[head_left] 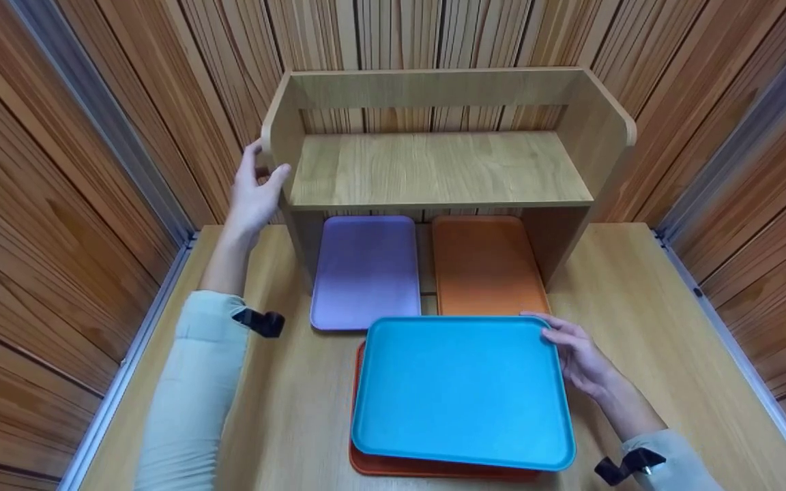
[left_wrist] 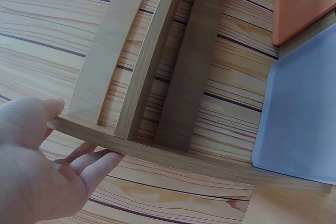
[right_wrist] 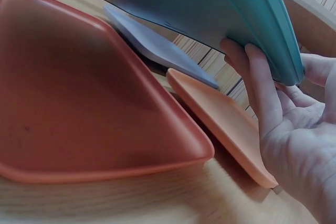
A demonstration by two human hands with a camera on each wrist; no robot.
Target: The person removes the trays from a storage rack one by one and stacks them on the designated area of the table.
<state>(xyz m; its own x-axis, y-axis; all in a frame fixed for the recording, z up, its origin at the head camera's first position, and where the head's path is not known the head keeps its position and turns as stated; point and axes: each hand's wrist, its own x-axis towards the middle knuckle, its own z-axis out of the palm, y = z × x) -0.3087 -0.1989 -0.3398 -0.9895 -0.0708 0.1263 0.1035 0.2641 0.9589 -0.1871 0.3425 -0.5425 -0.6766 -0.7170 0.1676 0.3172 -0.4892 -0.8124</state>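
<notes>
A wooden shelf (head_left: 441,170) stands against the back wall. My left hand (head_left: 255,198) grips the front of its left side panel (left_wrist: 184,163), the thumb on one face and the fingers on the other in the left wrist view. With my right hand (head_left: 580,358) I hold a blue tray (head_left: 461,389) by its far right corner, thumb above and fingers (right_wrist: 262,82) beneath. It is tilted above a red tray (right_wrist: 94,103) that lies on the table and is mostly covered from the head view.
Beneath the shelf board, a purple tray (head_left: 366,273) lies on the left and an orange tray (head_left: 488,266) on the right, both jutting out in front. Wood-panelled walls (head_left: 45,204) with metal strips enclose the wooden table (head_left: 297,409).
</notes>
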